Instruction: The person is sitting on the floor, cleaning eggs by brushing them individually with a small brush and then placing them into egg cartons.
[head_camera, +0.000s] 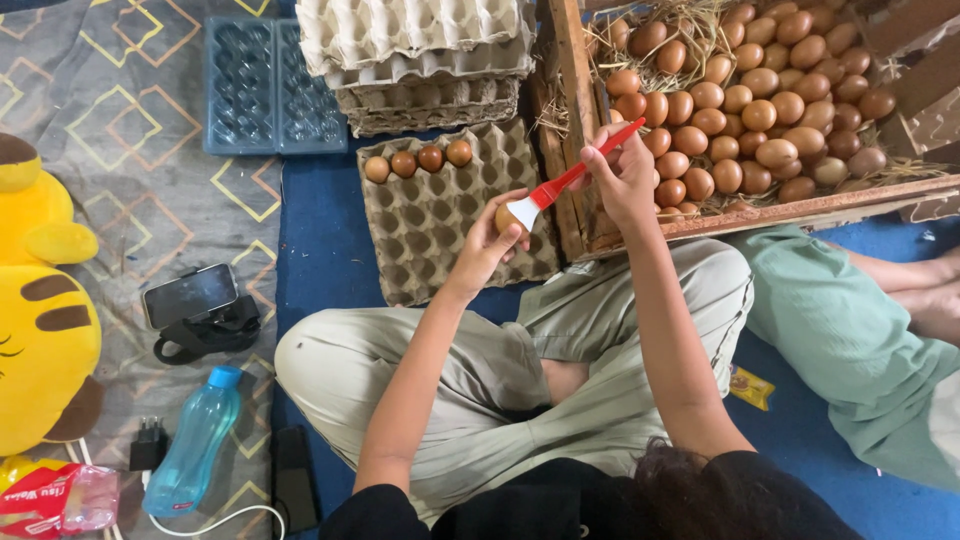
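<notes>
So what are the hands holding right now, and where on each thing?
The left hand cups a brown egg in its fingers. The right hand grips a red-handled brush by the upper handle, with the white bristles against the egg.

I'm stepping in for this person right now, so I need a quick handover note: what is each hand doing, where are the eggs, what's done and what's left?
Left hand: holds one brown egg over the cardboard egg tray.
Right hand: grips a red-handled brush, its white bristles on that egg.
Done: four eggs sit in the tray's top row.
Left: the rest of the tray's cups are unfilled; the wooden crate lined with straw holds many brown eggs.
Spare trays are stacked behind the tray.
</notes>
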